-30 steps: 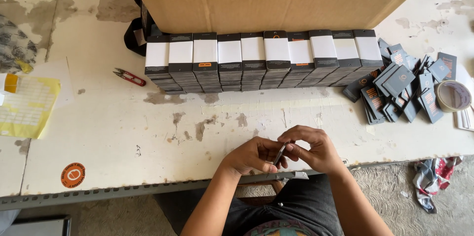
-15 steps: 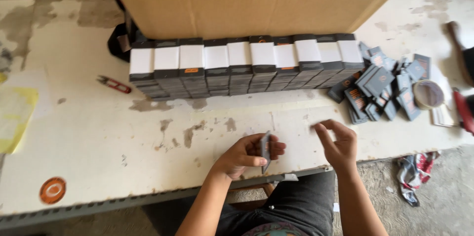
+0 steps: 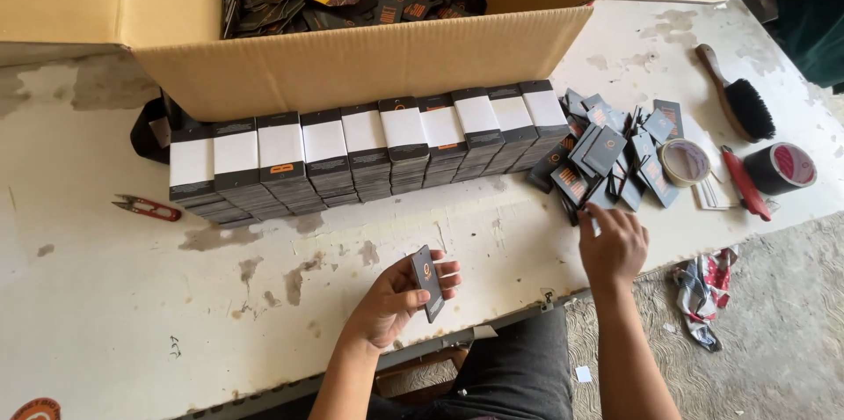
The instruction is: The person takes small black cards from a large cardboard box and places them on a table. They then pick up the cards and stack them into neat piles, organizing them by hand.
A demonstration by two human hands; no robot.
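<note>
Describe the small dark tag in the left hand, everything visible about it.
The dark tag is a thin, flat rectangular card, seemingly cardboard, charcoal-black with a small orange mark on its face. It stands tilted on edge in the left hand, pinched between thumb and fingers above the white table near its front edge. Nothing else touches it; the right hand reaches toward the loose pile.

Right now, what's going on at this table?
A person sits at a worn white table. The left hand holds a small stack of dark tags on edge. The right hand reaches into a loose pile of tags. Behind them a row of neat tag stacks lines an open cardboard box full of more tags. Red snips, a brush and tape rolls lie nearby.
</note>
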